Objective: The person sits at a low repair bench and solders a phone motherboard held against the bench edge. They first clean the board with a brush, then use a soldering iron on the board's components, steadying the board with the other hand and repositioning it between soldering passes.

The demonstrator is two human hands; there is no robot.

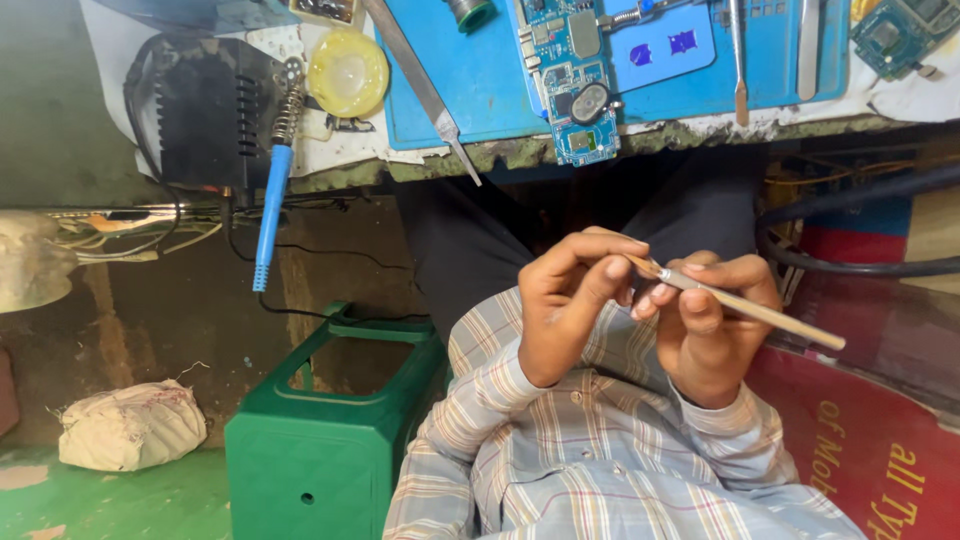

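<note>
Both hands meet above the lap, below the bench (620, 140). The right hand (712, 325) curls around a brush (745, 305); the left hand (570, 300) pinches its tip with bent fingers.

Brush (745, 305) tip hidden behind left fingers (590, 270)

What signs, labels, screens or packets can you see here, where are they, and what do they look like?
Red sign: bottom right, beside the person's right sleeve; a red sheet with yellow lettering.
White wrapped bundle: bottom left on the green floor; lumpy, off-white, tied shut.
Blue label patch: top centre on the blue work mat; pale blue rectangle with two dark blue marks.
No lit screens in view.
</note>
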